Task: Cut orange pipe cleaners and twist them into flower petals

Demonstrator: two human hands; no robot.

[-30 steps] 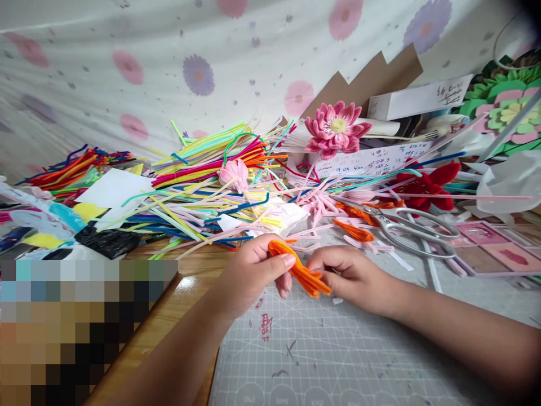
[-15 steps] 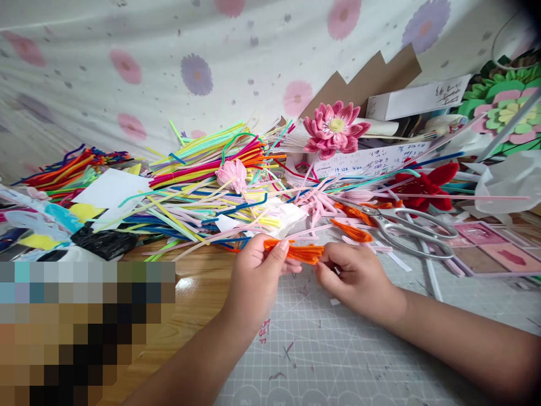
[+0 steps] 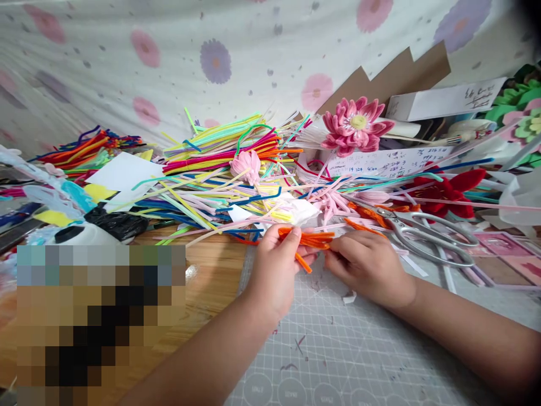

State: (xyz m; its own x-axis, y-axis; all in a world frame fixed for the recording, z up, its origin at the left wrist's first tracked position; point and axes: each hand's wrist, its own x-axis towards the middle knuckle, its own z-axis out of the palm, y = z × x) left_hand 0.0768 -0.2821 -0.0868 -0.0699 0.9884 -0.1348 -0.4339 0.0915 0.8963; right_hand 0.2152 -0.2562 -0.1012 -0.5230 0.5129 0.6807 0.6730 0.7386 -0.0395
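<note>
A short bundle of orange pipe cleaners [image 3: 315,239] is pinched between the thumb and fingers of my left hand [image 3: 276,265]. One strand sticks out below the rest, pointing down and right. My right hand [image 3: 366,265] is closed at the bundle's right end, its thumb and forefinger pinching the strand tips; its other fingers are curled in. Both hands are above the grey cutting mat [image 3: 287,361]. Just beyond my right hand lie more orange pipe cleaner pieces [image 3: 366,225] and silver scissors [image 3: 431,237].
Piles of coloured pipe cleaners [image 3: 224,158] spread across the back. A pink flower [image 3: 357,123] stands above handwritten paper [image 3: 380,160]. To the right are a red flower [image 3: 450,189] and a pink palette [image 3: 502,256]. A black bag [image 3: 116,223] lies left, on the wooden table [image 3: 215,276] side.
One orange strand now hangs out from the bundle's underside, and the other strands look more fanned. The whole view has shifted a little, with the background sliding right.
</note>
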